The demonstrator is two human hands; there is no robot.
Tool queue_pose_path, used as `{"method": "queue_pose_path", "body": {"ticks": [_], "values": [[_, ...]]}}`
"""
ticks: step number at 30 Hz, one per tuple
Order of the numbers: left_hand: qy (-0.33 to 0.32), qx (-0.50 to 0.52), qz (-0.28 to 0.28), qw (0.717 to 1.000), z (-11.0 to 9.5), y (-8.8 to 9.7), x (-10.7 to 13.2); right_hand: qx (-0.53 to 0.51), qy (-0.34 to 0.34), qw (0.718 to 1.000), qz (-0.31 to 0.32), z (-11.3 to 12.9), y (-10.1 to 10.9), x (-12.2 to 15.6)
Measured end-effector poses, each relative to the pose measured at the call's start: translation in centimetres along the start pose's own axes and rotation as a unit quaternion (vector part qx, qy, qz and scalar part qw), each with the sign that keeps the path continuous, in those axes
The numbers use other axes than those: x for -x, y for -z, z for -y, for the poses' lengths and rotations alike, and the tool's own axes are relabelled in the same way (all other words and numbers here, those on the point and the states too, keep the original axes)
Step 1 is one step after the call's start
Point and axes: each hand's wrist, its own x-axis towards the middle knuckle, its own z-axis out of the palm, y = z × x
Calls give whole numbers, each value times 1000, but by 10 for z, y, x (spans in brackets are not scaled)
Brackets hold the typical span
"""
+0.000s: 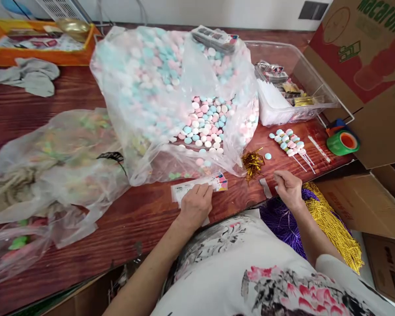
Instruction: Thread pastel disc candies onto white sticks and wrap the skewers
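Note:
My left hand point(197, 204) is at the table's front edge, its fingers curled down onto a flat printed plastic packet point(220, 181) with a colourful end. The hand covers the packet's middle. My right hand point(288, 188) is closed over the front edge, thumb against the curled fingers; whether anything is inside is hidden. Just left of it lies a short pale strip point(265, 188). Beyond are a bunch of gold twist ties point(253, 164), a single blue candy point(267, 156) and several candy skewers point(288, 141) in pink, blue and white with white sticks.
A large open plastic bag point(145, 83) of pastel candies fills the middle. Another clear bag point(69, 153) lies left. To the right are a clear bin point(266, 116), green tape point(334, 144) and a cardboard box point(365, 87). Purple and gold cords point(335, 232) hang below the edge.

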Motion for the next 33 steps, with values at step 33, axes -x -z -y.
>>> {"method": "queue_pose_path", "body": {"ticks": [33], "values": [[100,155,-65,981,27,7,12,346,-51,933,-89,-34,77,-74]]}}
